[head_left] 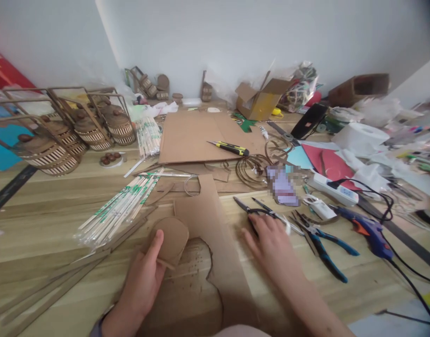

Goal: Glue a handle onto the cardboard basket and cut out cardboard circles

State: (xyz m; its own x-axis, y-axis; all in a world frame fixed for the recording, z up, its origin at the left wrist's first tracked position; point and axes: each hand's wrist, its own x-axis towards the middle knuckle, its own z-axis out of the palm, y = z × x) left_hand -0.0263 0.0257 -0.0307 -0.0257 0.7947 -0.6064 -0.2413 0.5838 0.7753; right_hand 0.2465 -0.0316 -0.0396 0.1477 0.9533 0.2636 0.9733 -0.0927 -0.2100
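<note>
My left hand grips a rounded piece of cardboard, thumb on top and fingers underneath. Its lower edge still has straight, angular sides. My right hand is over the black handles of a pair of scissors lying on the table, its fingers curled on them and the blades pointing away to the left. Between my hands lies a cut cardboard sheet with a curved notch in its edge. Pliers with blue handles rest just right of my right hand.
A yellow-black utility knife lies on a large cardboard sheet. Bundled wrapped chopsticks and cardboard strips are at left, below several small lidded baskets. At right are a blue glue gun, power strip and cables.
</note>
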